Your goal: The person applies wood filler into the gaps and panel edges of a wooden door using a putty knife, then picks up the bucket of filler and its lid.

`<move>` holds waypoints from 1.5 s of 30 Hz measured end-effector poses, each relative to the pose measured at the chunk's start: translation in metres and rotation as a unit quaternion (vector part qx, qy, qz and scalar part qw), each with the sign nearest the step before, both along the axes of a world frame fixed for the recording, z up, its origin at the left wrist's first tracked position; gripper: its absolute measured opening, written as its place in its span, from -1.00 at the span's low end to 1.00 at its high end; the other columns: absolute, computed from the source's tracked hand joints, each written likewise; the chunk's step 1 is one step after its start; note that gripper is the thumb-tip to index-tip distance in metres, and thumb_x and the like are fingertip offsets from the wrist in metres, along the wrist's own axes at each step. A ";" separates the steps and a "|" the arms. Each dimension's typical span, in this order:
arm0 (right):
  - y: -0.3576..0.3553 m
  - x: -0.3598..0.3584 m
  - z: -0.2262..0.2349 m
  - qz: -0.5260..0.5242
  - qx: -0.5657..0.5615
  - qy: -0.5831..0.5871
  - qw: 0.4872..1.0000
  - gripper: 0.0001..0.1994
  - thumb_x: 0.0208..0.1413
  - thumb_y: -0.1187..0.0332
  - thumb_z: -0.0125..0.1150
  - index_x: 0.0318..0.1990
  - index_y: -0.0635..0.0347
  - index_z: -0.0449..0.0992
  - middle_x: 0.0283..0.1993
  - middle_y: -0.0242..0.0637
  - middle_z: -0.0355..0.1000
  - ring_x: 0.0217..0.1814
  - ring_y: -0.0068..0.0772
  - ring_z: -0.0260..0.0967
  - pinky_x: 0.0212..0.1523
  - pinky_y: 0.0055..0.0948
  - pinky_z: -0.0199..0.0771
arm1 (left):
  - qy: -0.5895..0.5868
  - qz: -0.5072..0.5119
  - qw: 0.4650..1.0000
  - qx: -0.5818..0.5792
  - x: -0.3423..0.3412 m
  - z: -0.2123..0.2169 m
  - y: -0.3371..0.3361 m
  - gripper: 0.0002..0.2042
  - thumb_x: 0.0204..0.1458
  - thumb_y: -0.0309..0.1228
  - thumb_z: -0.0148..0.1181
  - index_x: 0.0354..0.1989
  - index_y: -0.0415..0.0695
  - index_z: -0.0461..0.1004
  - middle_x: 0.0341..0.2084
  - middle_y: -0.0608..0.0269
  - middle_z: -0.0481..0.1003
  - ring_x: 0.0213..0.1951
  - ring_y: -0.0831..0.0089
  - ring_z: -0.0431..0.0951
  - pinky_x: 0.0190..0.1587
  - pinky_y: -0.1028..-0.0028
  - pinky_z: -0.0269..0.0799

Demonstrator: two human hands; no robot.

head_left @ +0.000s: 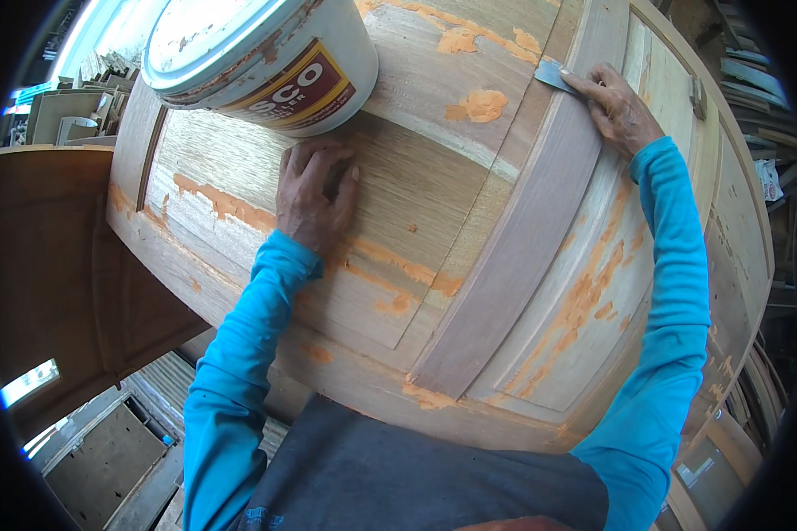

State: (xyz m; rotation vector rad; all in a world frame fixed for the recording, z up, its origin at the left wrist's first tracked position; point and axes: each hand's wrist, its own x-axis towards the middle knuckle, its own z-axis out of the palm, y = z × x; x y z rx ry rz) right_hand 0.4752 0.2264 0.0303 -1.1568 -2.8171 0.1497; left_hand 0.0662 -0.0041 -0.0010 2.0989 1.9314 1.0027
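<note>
A wooden door [540,265] with raised panels lies flat before me, streaked with orange wood filler [584,296]. My right hand [618,113], at the far right, pinches a thin grey putty scraper [554,76] whose edge meets the wood beside a long brownish strip. Loosely curled, my left hand [317,190] rests on a recessed panel just below the tub, and nothing shows in its fingers. The white tub [350,66], with a red and yellow label and a smeared lid, stands on the door at the upper left.
A dark brown wooden panel [62,265] stands at the left, below the door's edge. Stacked boards and wood scraps [762,115] line the right side. Further panels [106,460] lie low at the left. A small wooden block [699,99] sits near the door's right edge.
</note>
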 end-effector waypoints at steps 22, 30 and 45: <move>-0.023 -0.026 0.066 -0.094 -0.006 -0.183 0.979 -0.60 0.36 0.54 0.03 0.29 0.02 0.52 -0.19 -0.14 0.39 -0.18 -0.17 0.44 0.02 -0.22 0.51 | -0.034 -0.008 0.999 0.035 -0.002 -0.005 -0.001 -0.80 0.04 -0.49 0.34 -0.14 -0.13 0.59 -0.13 0.12 0.54 -0.04 0.02 0.50 0.07 0.15 0.45; -0.225 -0.027 0.088 -0.265 -0.407 0.310 0.817 -0.55 0.38 0.42 -0.07 0.35 0.42 0.40 -0.14 -0.25 0.52 -0.17 -0.53 0.45 -0.16 -0.51 0.48 | -0.020 -0.024 0.997 0.075 -0.007 -0.019 0.005 -0.81 0.05 -0.41 0.35 -0.16 -0.10 0.58 -0.14 0.13 0.54 -0.03 0.01 0.50 0.10 0.12 0.43; -0.590 -0.140 0.030 -0.545 -0.049 0.406 0.732 -0.55 0.38 0.55 0.05 0.40 0.33 0.36 0.02 -0.20 0.46 -0.04 -0.45 0.47 -0.02 -0.45 0.54 | -0.138 -0.144 0.980 0.019 -0.048 0.011 -0.030 -0.79 0.19 -0.42 0.27 -0.03 -0.14 0.62 -0.05 0.03 0.59 0.05 0.07 0.59 0.11 0.24 0.48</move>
